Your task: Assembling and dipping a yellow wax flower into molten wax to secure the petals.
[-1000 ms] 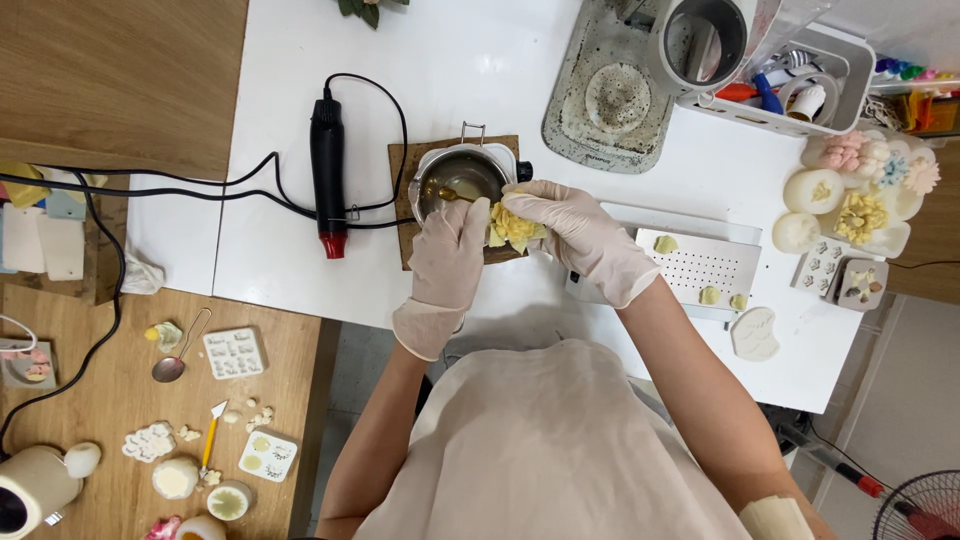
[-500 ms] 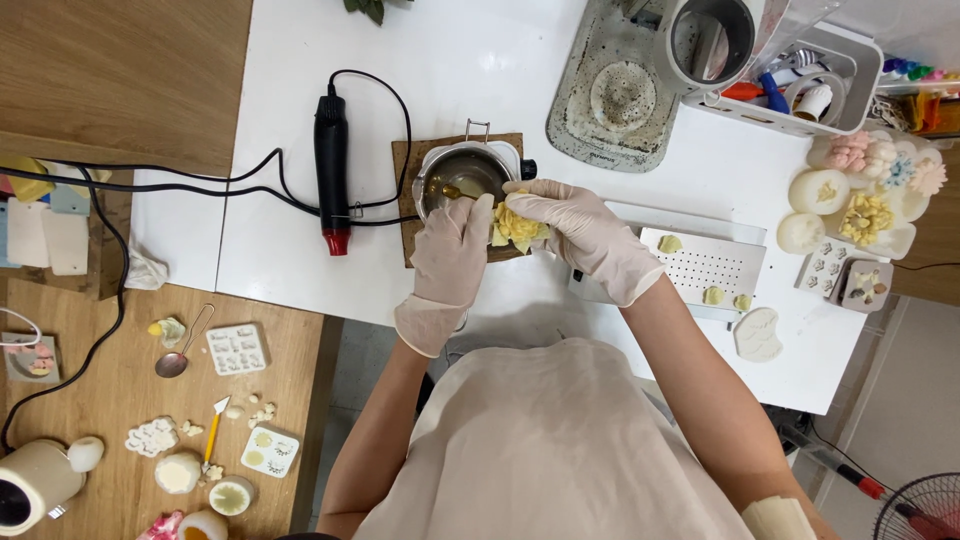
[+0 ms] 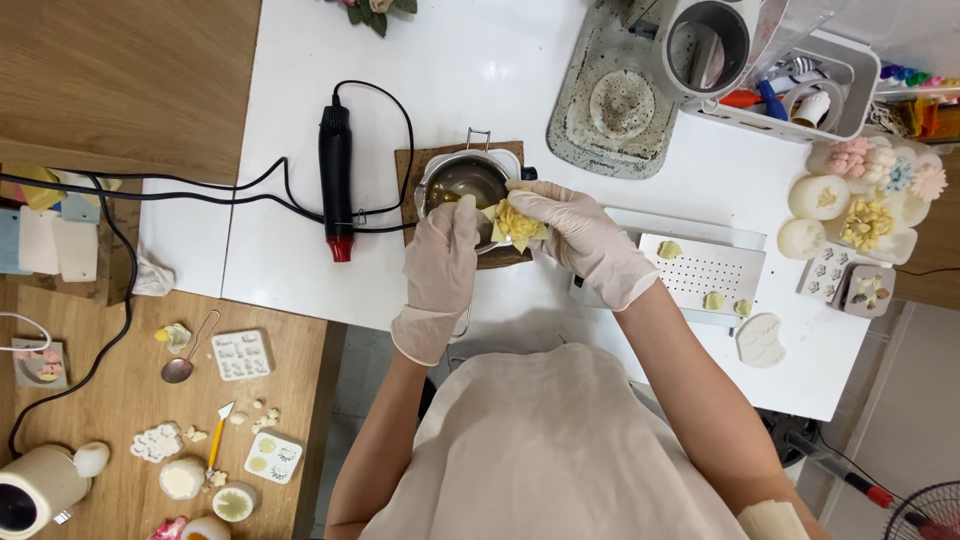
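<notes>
Both gloved hands meet right over the small metal pot (image 3: 462, 182), which sits on a brown board (image 3: 412, 165) on the white tabletop (image 3: 480, 60). The right hand (image 3: 580, 235) is curled around a yellow wax flower (image 3: 517, 223), fingers closed on it from the side, holding it just beside the pot's rim. The left hand (image 3: 442, 260) comes in from the other side with its fingers pressed together, fingertips touching the flower's petals; can't tell if it's pinching a petal or just pushing on it.

Left of the pot lies a black heat gun (image 3: 336, 170) with a red tip, its cord looping around behind. To the right there's a white perforated tray (image 3: 705, 268) with a few little yellowish wax pieces on it, and a white leaf-shaped mould (image 3: 760, 340) near the tabletop's edge. Further right, a cluster of finished flower candles (image 3: 865, 195). The lower wooden table (image 3: 120, 400) on the left carries small moulds and a spoon (image 3: 182, 362).
</notes>
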